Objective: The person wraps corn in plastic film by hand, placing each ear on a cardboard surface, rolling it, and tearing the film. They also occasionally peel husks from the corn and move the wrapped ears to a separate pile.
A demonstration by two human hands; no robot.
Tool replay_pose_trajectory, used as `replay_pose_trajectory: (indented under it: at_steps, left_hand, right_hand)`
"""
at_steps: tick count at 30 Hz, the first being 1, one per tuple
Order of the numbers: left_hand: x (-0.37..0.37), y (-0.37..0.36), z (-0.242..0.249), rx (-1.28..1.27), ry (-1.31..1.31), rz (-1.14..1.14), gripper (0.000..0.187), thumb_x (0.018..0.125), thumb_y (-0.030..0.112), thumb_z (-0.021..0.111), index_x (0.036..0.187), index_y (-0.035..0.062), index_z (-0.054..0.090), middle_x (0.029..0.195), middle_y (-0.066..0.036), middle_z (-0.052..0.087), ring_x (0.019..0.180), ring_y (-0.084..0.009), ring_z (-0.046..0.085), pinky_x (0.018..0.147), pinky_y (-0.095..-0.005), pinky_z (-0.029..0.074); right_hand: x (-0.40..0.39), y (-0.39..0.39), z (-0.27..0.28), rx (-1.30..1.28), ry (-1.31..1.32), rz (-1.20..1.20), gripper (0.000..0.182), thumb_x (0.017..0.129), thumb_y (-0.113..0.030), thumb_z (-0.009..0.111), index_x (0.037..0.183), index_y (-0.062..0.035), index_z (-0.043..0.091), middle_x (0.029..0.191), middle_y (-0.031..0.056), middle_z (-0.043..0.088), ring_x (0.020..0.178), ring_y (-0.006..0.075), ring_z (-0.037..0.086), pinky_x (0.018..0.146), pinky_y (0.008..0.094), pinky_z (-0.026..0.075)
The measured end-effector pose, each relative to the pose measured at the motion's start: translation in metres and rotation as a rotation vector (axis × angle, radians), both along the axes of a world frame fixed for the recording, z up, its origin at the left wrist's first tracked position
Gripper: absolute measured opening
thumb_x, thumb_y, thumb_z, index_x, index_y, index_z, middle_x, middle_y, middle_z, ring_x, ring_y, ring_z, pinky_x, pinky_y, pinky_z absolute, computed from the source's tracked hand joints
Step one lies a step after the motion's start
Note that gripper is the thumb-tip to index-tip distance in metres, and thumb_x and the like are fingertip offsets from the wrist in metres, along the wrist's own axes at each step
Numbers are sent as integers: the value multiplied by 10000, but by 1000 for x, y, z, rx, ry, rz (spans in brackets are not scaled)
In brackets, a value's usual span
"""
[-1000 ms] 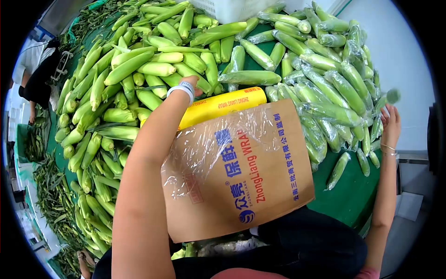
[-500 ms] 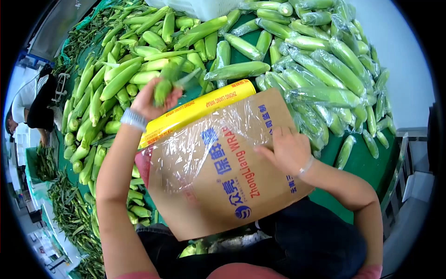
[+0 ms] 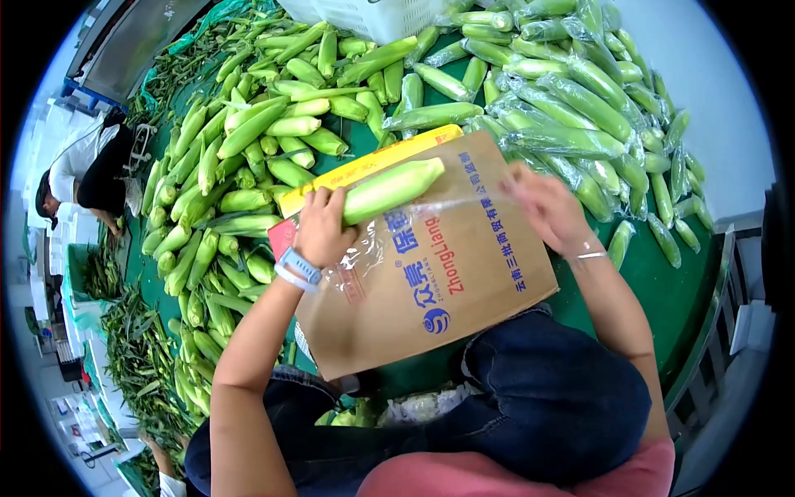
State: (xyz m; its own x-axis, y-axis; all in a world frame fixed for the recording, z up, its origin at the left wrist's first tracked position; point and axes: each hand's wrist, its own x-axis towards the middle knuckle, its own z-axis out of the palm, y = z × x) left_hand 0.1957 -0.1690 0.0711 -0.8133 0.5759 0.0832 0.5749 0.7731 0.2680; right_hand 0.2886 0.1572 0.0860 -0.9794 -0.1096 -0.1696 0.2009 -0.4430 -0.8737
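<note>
My left hand (image 3: 323, 228) is wrapped round the thick end of a green corn cob (image 3: 393, 190), which lies over plastic film on a brown cardboard box (image 3: 472, 290). My right hand (image 3: 551, 211) is at the box's right side, fingers drawn together and somewhat blurred; a stretched strip of clear film (image 3: 468, 199) runs from the cob toward it. Behind the cob lies a yellow wrap roll box (image 3: 348, 170), along the cardboard's far edge.
Unwrapped corn (image 3: 248, 132) is heaped at the left, film-wrapped corn (image 3: 580, 108) at the right, on a green table (image 3: 662, 306). A white crate (image 3: 373, 16) stands at the back. Another person (image 3: 91, 166) bends at the far left.
My left hand has brought the cob from the heap's side onto the film over the cardboard. My right hand has left the cardboard's surface and moved up and right, with film now stretched toward it.
</note>
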Motion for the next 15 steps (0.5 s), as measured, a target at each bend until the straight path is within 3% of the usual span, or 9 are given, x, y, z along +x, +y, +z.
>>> replay_pose_trajectory:
  at_steps: [1, 3, 5, 6, 8, 10, 13, 15]
  left_hand:
    - [1, 6, -3, -15, -35, -27, 493, 590, 107, 634, 1041, -4, 468, 955, -199, 483, 882, -380, 436, 799, -427, 387]
    - [-2, 14, -7, -4, -33, -67, 500, 586, 97, 628, 1043, -3, 454, 949, -192, 482, 887, -374, 439, 784, -431, 389]
    - [10, 14, -4, 134, 223, -75, 400, 617, 78, 620, 985, 9, 478, 941, -180, 477, 884, -346, 448, 753, -434, 384]
    - [26, 10, 5, 133, 337, -61, 371, 632, 76, 618, 972, 13, 485, 942, -176, 476, 875, -337, 454, 743, -434, 382]
    - [60, -6, 6, 34, 380, -229, 240, 694, 145, 619, 882, 35, 518, 881, -142, 492, 819, -323, 477, 710, -405, 393]
    - [78, -9, -3, -32, 196, 97, 260, 737, 232, 645, 844, 30, 522, 850, -139, 504, 809, -317, 486, 724, -403, 400]
    - [65, -35, -7, -390, 132, -10, 148, 827, 148, 473, 889, 19, 511, 863, -147, 546, 818, -306, 536, 726, -378, 453]
    - [83, -53, 6, -456, -19, 12, 135, 818, 125, 461, 882, 16, 509, 869, -150, 548, 812, -307, 553, 685, -374, 474]
  right_hand:
    - [-19, -24, 15, -114, 4, -68, 141, 844, -141, 559, 855, -2, 582, 1000, 53, 492, 970, 106, 488, 849, 260, 396]
    - [-63, -52, 5, 674, 488, 157, 215, 849, -165, 551, 994, -7, 550, 1027, 73, 488, 1048, 159, 469, 854, 281, 393]
    - [-87, -91, -19, 942, 882, 224, 404, 838, -247, 570, 1194, -80, 474, 1042, 96, 497, 1047, 224, 471, 862, 338, 381]
    - [-91, -95, -19, 921, 904, 240, 404, 838, -247, 570, 1194, -80, 474, 1042, 96, 497, 1047, 224, 471, 862, 338, 381]
    - [-97, -99, -22, 1511, 1242, 241, 538, 815, -337, 573, 1296, -163, 407, 1044, 107, 511, 995, 272, 477, 866, 392, 364]
    - [-106, -105, -26, 1606, 1101, 294, 555, 806, -426, 541, 1306, -228, 404, 1031, 97, 526, 961, 261, 493, 839, 405, 374]
    - [-111, -102, -23, 1653, 990, 372, 506, 820, -431, 528, 1278, -235, 441, 998, 107, 540, 939, 272, 509, 813, 410, 391]
    - [-107, -90, -22, 1660, 835, 383, 452, 837, -417, 517, 1247, -229, 478, 967, 120, 547, 924, 274, 519, 795, 402, 404]
